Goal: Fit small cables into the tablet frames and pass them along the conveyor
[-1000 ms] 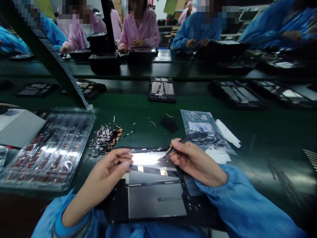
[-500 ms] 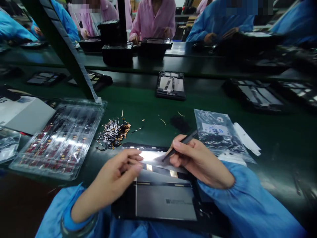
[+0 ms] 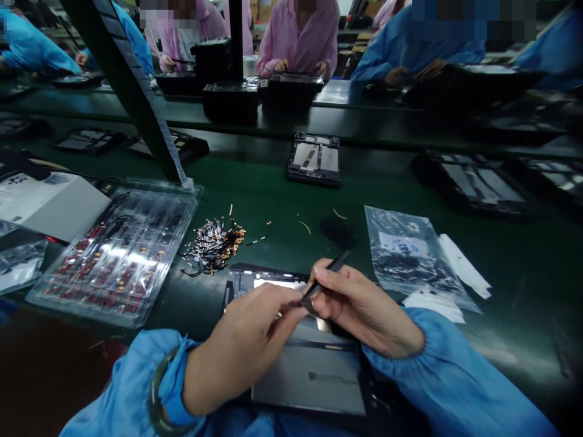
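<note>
An open tablet housing (image 3: 314, 379) with a grey metal plate lies on the green bench right in front of me. My right hand (image 3: 362, 306) grips black tweezers (image 3: 325, 279) whose tips point down-left at the housing's upper part. My left hand (image 3: 248, 343) reaches across the housing, its fingertips meeting the tweezer tips; whether it pinches anything there is hidden. A heap of small gold-tipped cables (image 3: 214, 243) lies just beyond the housing to the left.
A clear blister tray (image 3: 116, 255) of small parts sits at the left, a plastic bag (image 3: 410, 255) with white strips at the right. Other open tablet housings (image 3: 314, 159) lie farther back. A dark slanted post (image 3: 132, 97) rises at the left. Several people work across the bench.
My left hand has slid right across the housing until its fingertips meet the tweezer tips. The right hand has tilted the tweezers slightly. The camera has shifted, so everything sits a little lower and further right.
</note>
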A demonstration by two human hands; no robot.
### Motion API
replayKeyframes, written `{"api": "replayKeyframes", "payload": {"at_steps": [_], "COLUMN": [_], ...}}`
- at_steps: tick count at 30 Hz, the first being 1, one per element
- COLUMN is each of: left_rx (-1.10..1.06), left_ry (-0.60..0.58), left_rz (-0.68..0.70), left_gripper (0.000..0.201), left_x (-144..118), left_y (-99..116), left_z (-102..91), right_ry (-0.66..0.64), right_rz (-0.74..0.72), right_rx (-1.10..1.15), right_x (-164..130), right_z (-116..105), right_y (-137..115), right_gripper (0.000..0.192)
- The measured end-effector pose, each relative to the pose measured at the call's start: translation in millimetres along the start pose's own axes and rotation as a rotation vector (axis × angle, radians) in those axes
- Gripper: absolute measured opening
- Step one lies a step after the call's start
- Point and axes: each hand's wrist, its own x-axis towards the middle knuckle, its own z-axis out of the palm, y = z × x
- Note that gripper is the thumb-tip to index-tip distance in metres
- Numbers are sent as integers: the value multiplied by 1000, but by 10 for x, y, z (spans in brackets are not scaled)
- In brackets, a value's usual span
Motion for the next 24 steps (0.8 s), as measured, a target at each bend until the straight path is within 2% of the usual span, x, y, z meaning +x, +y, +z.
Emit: {"api": "replayKeyframes", "payload": {"at_steps": [6,24], "left_rx": [92,50], "left_ry": [10,-15], "left_rz": [55,23], "left_gripper": [10,10], "left_x": [-11,-42], "left_y": [3,-29], "left_z": [6,14], "right_ry": [0,10], "right_rz": [0,-13], "right_rx": [7,-23], "right_x": [2,-5], "right_z": [4,-5], "right_y": [29,48], "right_gripper": [29,30]}}
